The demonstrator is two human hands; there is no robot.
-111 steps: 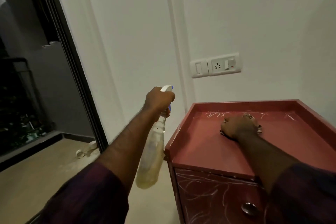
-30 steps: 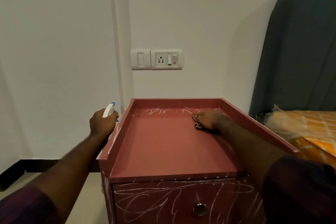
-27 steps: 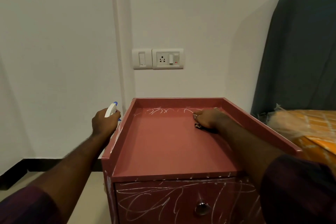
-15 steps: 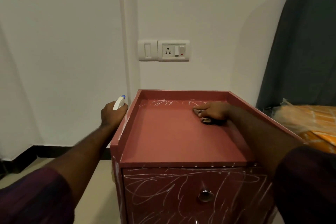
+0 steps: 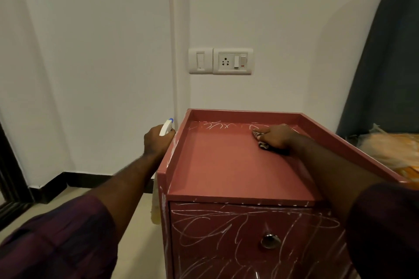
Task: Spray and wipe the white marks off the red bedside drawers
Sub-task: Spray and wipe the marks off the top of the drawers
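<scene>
The red bedside drawers (image 5: 226,172) stand against the wall, with a raised rim round the top. White marks (image 5: 224,125) run along the back of the top, and many more cover the drawer front (image 5: 226,229). My right hand (image 5: 275,137) presses a striped cloth (image 5: 260,139) on the top near the back right. My left hand (image 5: 157,141) grips a spray bottle (image 5: 166,127) just left of the drawers; the bottle's body (image 5: 155,206) hangs below my forearm.
A switch and socket plate (image 5: 221,60) sits on the white wall above the drawers. A bed with an orange cover (image 5: 394,149) and a dark headboard (image 5: 385,63) lies to the right. A black skirting (image 5: 68,179) runs along the floor at left.
The view has swung right from a dark doorway to face the drawers. My right hand has slid the cloth along the back of the top. The left hand keeps the bottle beside the drawers.
</scene>
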